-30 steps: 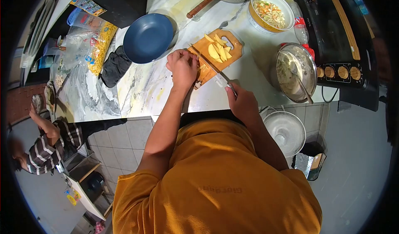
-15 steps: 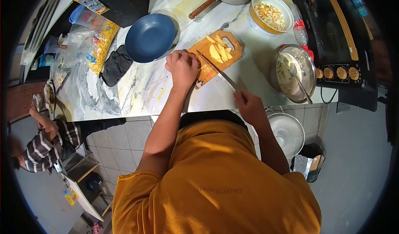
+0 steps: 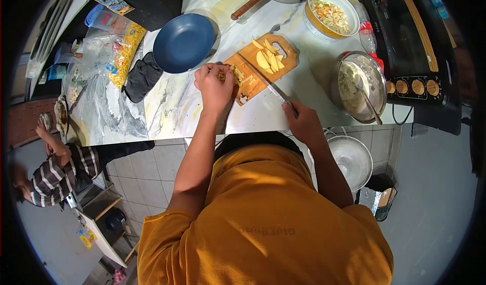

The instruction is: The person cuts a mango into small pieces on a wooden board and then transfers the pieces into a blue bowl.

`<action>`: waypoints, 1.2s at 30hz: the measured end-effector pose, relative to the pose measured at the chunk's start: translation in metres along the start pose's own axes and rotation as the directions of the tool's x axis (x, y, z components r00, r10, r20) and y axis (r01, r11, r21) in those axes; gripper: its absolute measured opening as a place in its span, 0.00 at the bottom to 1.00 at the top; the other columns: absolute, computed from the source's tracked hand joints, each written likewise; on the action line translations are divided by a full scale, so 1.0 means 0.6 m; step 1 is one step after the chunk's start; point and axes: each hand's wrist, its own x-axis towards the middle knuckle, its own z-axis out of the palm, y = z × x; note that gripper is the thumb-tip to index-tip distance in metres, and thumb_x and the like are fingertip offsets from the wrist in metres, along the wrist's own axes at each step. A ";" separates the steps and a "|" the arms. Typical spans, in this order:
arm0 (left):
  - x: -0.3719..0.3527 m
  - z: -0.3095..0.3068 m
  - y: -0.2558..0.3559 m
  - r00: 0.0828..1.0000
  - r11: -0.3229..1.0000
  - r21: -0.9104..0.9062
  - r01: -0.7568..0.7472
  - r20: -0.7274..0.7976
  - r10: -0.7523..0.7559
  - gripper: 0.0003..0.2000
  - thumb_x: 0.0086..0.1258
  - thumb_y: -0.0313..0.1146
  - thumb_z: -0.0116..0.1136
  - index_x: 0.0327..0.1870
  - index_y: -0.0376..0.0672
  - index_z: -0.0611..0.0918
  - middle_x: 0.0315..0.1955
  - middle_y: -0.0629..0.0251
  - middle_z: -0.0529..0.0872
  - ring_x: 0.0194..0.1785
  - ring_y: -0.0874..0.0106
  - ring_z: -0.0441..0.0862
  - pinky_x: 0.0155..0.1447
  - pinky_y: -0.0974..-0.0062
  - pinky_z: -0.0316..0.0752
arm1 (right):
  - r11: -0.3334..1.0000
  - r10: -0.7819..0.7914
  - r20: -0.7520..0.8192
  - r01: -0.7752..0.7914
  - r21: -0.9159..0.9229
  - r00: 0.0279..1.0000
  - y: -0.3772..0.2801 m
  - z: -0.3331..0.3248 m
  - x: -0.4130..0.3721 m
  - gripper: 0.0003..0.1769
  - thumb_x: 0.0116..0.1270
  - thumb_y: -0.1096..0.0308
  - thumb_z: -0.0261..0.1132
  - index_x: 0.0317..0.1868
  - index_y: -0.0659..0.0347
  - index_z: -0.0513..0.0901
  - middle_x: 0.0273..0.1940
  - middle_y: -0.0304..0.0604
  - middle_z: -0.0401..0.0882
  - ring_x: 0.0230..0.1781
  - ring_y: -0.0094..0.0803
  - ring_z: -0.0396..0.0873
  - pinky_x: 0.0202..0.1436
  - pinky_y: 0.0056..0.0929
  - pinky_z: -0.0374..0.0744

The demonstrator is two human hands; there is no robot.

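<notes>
A wooden cutting board [image 3: 287,71] lies on the counter with pale yellow wedges [image 3: 270,57] at its far right end. Small chopped pale pieces [image 3: 242,77] are scattered over its left half. My right hand [image 3: 302,122] grips the handle of a knife [image 3: 267,84], whose blade lies slantwise across the board between wedges and chopped pieces. At the board's left edge, my left hand [image 3: 215,88] has its fingers curled in. Something brownish shows at those fingers, too small and covered to name.
A blue pan [image 3: 183,44] stands beyond my left hand. To the right are a bowl of shredded vegetables [image 3: 329,17], a metal bowl with a spoon [image 3: 353,95] and an oven [image 3: 416,86]. Bags of yellow food [image 3: 126,47] lie left. Another person [image 3: 55,176] is at far left.
My left hand has drawn back leftward from the blade, uncovering more chopped pieces. My right hand has shifted slightly away from me, and the knife still crosses the board.
</notes>
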 end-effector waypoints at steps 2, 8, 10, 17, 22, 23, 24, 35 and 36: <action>-0.004 -0.002 -0.015 1.000 0.999 -0.046 0.000 -0.003 0.000 0.06 0.61 0.33 0.68 0.37 0.45 0.89 0.44 0.61 0.81 0.55 0.57 0.73 0.60 0.58 0.65 | 0.999 -0.044 0.031 0.044 0.014 0.999 0.002 -0.003 -0.003 0.22 0.76 0.49 0.59 0.51 0.60 0.85 0.36 0.56 0.86 0.41 0.55 0.86 0.46 0.42 0.81; -0.011 -0.022 -0.023 0.999 1.000 0.008 -0.007 0.033 0.007 0.06 0.61 0.33 0.68 0.37 0.43 0.89 0.44 0.60 0.81 0.55 0.57 0.73 0.59 0.58 0.66 | 0.999 -0.046 0.026 0.046 -0.002 0.999 0.010 -0.004 0.001 0.22 0.75 0.50 0.60 0.52 0.60 0.85 0.34 0.55 0.86 0.37 0.53 0.86 0.44 0.40 0.80; -0.014 -0.024 -0.025 1.000 1.000 0.021 -0.006 0.029 0.005 0.07 0.61 0.33 0.68 0.38 0.44 0.89 0.44 0.60 0.81 0.56 0.57 0.73 0.60 0.58 0.66 | 0.999 -0.037 0.044 0.036 0.010 0.998 0.002 -0.006 0.002 0.21 0.75 0.50 0.61 0.52 0.60 0.86 0.34 0.55 0.86 0.36 0.51 0.86 0.43 0.39 0.80; -0.026 -0.029 -0.021 0.996 0.997 0.009 -0.077 0.056 0.077 0.12 0.58 0.33 0.70 0.44 0.46 0.88 0.48 0.61 0.79 0.58 0.57 0.71 0.62 0.58 0.64 | 0.990 -0.119 -0.013 0.120 0.076 0.993 0.010 0.009 0.004 0.20 0.76 0.54 0.62 0.50 0.65 0.85 0.24 0.40 0.76 0.25 0.22 0.70 0.33 0.28 0.73; -0.032 -0.038 -0.001 0.977 0.986 -0.021 -0.167 0.130 0.169 0.14 0.55 0.34 0.72 0.44 0.47 0.88 0.49 0.62 0.77 0.58 0.58 0.69 0.62 0.59 0.63 | 0.987 -0.134 -0.023 0.135 0.088 0.991 0.014 0.009 0.004 0.20 0.76 0.54 0.63 0.50 0.65 0.85 0.25 0.41 0.77 0.26 0.23 0.71 0.34 0.29 0.74; -0.032 -0.038 0.001 0.975 0.984 -0.025 -0.179 0.130 0.180 0.15 0.54 0.35 0.73 0.44 0.48 0.89 0.49 0.63 0.77 0.59 0.58 0.69 0.62 0.60 0.63 | 0.988 -0.131 -0.017 0.132 0.075 0.991 0.014 0.009 0.004 0.20 0.76 0.54 0.63 0.50 0.65 0.85 0.25 0.42 0.77 0.26 0.23 0.71 0.35 0.29 0.74; -0.033 -0.038 0.001 0.975 0.984 -0.024 -0.178 0.131 0.179 0.15 0.54 0.35 0.73 0.44 0.48 0.89 0.49 0.63 0.77 0.59 0.58 0.69 0.62 0.60 0.63 | 0.989 -0.130 -0.016 0.130 0.076 0.991 0.013 0.006 0.004 0.20 0.76 0.54 0.63 0.50 0.65 0.85 0.25 0.42 0.77 0.26 0.23 0.71 0.35 0.29 0.74; -0.019 -0.041 -0.007 0.897 0.910 0.029 -0.414 0.183 0.402 0.09 0.55 0.34 0.75 0.37 0.49 0.92 0.47 0.68 0.79 0.58 0.62 0.71 0.58 0.62 0.63 | 0.994 -0.096 -0.001 0.096 0.059 0.995 0.026 0.001 0.008 0.21 0.74 0.50 0.62 0.51 0.59 0.86 0.33 0.52 0.86 0.34 0.44 0.86 0.43 0.38 0.80; -0.019 -0.041 -0.007 0.897 0.909 0.029 -0.415 0.183 0.403 0.09 0.55 0.34 0.75 0.37 0.49 0.92 0.47 0.68 0.79 0.58 0.62 0.71 0.58 0.62 0.63 | 0.994 -0.096 -0.002 0.096 0.059 0.995 0.026 0.001 0.008 0.21 0.74 0.50 0.62 0.51 0.59 0.86 0.33 0.52 0.86 0.34 0.44 0.86 0.43 0.38 0.80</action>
